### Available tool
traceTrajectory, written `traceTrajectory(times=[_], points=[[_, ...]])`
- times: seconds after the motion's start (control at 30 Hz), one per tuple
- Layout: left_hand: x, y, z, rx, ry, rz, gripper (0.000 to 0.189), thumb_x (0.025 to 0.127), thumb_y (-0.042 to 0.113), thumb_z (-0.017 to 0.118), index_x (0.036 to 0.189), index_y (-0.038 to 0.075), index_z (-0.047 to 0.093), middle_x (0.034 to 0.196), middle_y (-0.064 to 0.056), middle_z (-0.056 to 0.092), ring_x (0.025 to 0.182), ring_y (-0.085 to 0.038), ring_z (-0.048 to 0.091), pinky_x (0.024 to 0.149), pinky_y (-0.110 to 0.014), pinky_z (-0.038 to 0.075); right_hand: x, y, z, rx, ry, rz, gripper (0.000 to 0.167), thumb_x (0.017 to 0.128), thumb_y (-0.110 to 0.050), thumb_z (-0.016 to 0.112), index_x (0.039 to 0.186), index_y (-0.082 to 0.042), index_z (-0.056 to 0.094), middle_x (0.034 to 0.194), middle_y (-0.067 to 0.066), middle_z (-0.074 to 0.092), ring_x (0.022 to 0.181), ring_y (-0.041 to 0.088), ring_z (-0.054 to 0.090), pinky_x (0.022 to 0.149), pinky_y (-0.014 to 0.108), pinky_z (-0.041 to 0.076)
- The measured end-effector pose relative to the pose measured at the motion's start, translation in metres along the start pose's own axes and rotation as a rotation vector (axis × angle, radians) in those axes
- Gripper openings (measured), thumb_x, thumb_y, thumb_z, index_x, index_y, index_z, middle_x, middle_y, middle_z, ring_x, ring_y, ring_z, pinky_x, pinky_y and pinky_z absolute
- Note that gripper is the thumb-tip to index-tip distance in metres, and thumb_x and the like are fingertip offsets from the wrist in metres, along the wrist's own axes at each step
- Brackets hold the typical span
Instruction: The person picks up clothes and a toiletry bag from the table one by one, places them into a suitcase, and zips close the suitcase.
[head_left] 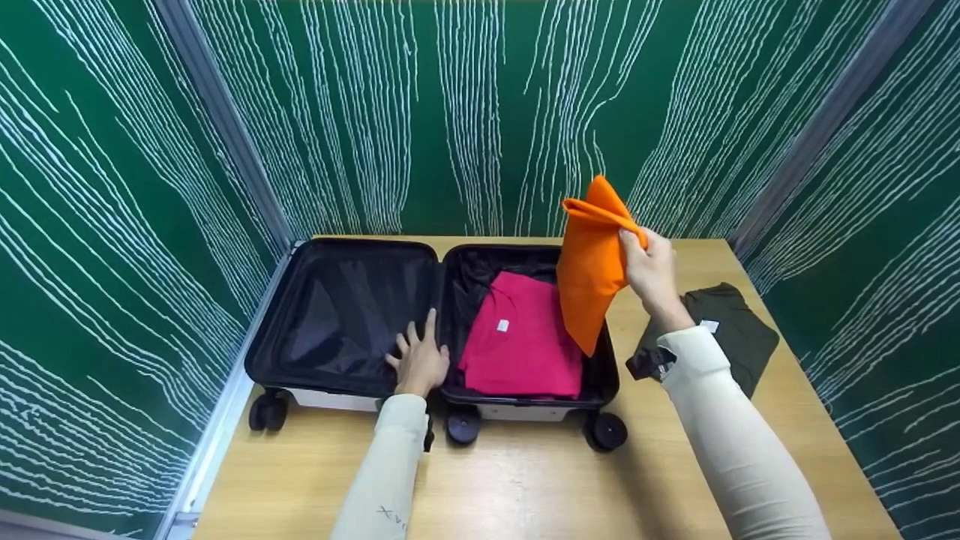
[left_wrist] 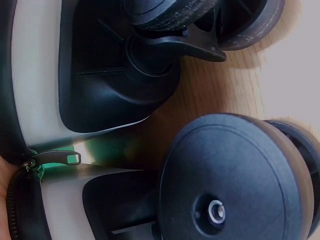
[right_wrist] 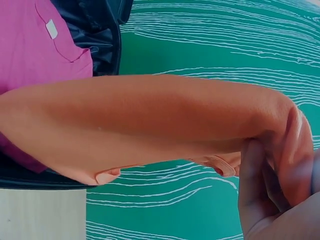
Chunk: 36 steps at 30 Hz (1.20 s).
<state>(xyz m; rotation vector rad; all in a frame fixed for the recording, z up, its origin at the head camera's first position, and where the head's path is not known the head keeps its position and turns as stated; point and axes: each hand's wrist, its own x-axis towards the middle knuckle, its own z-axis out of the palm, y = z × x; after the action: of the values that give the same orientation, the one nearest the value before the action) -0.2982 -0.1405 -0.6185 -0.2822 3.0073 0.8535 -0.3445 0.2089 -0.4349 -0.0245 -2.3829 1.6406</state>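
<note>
My right hand [head_left: 651,262] grips a folded orange garment [head_left: 592,270] by one edge and holds it up over the right side of the suitcase. In the right wrist view, the thumb and fingers pinch the orange cloth [right_wrist: 150,115] near its end. A folded pink shirt [head_left: 525,337] with a small white label lies in the right half of the open suitcase [head_left: 611,375]. With fingers spread, my left hand [head_left: 421,364] rests at the inner edge of the suitcase's left half [head_left: 300,375]. The left wrist view shows a zipper pull [left_wrist: 57,158] beside that hand.
A dark green folded garment [head_left: 739,337] with a white label lies on the wooden table [head_left: 517,480], right of the suitcase. Black wheels [head_left: 606,431] stick out along the suitcase's near side. Green panels [head_left: 480,112] with white wavy lines enclose the table at the back and both sides.
</note>
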Motion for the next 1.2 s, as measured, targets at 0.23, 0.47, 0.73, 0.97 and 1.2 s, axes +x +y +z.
traceTrajectory(times=[0.23,0.47,0.73,0.97,1.2], points=[[0.0,0.001,0.0,-0.009,-0.005,0.002,0.074,0.102,0.03,0.055,0.164,0.038,0.017,0.167,-0.02,0.023,0.153,-0.05,0.018,0.113,-0.08,0.01,0.0,0.015,0.004,0.004,0.016,0.01,0.036,0.107,-0.037,0.052,0.103,-0.004,0.063,0.075,-0.003,0.051,0.064,0.009,0.051,0.056,0.021,0.045],[0.001,0.0,0.002,-0.005,-0.017,-0.004,0.075,0.102,0.031,0.055,0.164,0.039,0.014,0.168,-0.02,0.022,0.154,-0.05,0.017,0.114,-0.08,0.01,-0.001,0.026,0.007,-0.007,0.04,0.014,0.035,0.106,-0.036,0.053,0.094,-0.004,0.063,0.069,-0.006,0.05,0.059,0.007,0.049,0.054,0.021,0.042],[0.001,-0.001,0.001,-0.006,0.002,0.002,0.074,0.102,0.03,0.056,0.164,0.038,0.017,0.167,-0.021,0.024,0.153,-0.051,0.018,0.113,-0.081,0.011,-0.005,0.032,0.014,-0.039,0.034,0.004,0.033,0.105,-0.035,0.054,0.09,-0.007,0.062,0.066,-0.007,0.05,0.057,0.006,0.048,0.052,0.021,0.041],[0.001,0.0,0.001,-0.007,0.01,0.009,0.074,0.102,0.03,0.056,0.164,0.038,0.018,0.167,-0.021,0.025,0.153,-0.051,0.02,0.112,-0.081,0.012,-0.01,0.035,0.027,-0.037,0.017,-0.002,0.033,0.105,-0.034,0.056,0.091,-0.005,0.063,0.069,-0.006,0.053,0.059,0.006,0.05,0.053,0.021,0.043],[0.001,-0.001,0.001,0.003,0.008,0.006,0.074,0.102,0.03,0.056,0.164,0.038,0.017,0.167,-0.02,0.025,0.153,-0.051,0.02,0.112,-0.081,0.013,-0.014,0.032,0.042,-0.063,0.018,0.013,0.033,0.104,-0.035,0.057,0.087,-0.007,0.063,0.069,-0.005,0.054,0.059,0.008,0.052,0.053,0.021,0.044]])
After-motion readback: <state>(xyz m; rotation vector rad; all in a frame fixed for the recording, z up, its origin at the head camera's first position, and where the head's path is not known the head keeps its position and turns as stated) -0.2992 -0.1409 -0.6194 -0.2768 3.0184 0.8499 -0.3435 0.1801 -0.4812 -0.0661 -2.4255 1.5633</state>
